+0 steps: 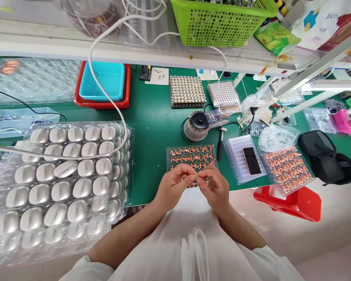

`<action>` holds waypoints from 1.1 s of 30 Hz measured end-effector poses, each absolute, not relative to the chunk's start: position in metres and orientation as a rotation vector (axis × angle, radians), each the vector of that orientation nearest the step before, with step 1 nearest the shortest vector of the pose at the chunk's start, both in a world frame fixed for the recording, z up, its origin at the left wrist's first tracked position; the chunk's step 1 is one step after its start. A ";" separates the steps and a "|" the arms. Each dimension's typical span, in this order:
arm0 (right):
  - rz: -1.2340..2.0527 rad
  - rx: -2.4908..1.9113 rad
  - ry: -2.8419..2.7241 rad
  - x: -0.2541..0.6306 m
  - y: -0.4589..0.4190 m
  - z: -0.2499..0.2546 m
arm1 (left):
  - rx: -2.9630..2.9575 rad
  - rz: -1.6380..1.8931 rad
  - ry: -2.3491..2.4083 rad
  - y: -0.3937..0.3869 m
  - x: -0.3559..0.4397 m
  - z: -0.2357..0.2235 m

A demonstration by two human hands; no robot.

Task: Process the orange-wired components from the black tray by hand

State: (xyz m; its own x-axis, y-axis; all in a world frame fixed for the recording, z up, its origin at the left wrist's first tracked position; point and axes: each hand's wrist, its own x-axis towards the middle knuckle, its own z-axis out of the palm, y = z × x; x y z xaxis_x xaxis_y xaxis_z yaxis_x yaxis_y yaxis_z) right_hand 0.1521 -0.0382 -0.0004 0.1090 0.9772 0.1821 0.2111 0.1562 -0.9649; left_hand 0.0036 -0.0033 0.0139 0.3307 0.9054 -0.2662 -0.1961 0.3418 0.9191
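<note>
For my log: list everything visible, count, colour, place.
casings: many, silver, left
bin: 1, red, back left
inner basket: 1, blue, in bin
upper basket: 1, green, top
cables: several, mixed, scattered
part racks: 2, pale, back
round machine: 1, grey-black, centre
hammer: 1, mostly black, centre
trayed parts: many, orange, front and right
phone: 1, black, on clear trays
case: 1, black, right
stool: 1, red, lower right
clutter: uncounted, mixed, edges
small part: 1, unclear, front centre
left grip: 1, bare, front
right grip: 1, bare, front
</note>
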 end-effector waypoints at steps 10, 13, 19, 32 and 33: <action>1.188 -1.253 -1.488 0.176 -0.034 -0.013 | 0.639 0.651 0.760 0.002 0.005 -0.004; 1.256 -1.318 -1.491 0.194 -0.039 -0.031 | 0.646 0.528 0.757 0.003 0.014 -0.028; 1.149 -1.959 -1.346 0.245 -0.048 -0.103 | 0.727 0.392 1.129 0.010 0.024 -0.107; 1.034 -2.377 -1.645 0.249 -0.039 -0.186 | 0.682 0.297 1.293 0.005 0.012 -0.152; 1.008 -2.398 -1.680 0.247 -0.036 -0.187 | 0.681 0.303 1.293 0.006 0.011 -0.152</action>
State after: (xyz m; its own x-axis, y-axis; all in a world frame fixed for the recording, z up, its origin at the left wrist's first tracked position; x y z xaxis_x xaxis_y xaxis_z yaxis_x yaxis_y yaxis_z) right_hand 0.2474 -0.0359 -0.1872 0.1996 0.8546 -0.4793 0.8252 -0.4104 -0.3881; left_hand 0.0108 0.0056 -0.1524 0.2701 0.5664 -0.7786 0.1622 0.7704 0.6166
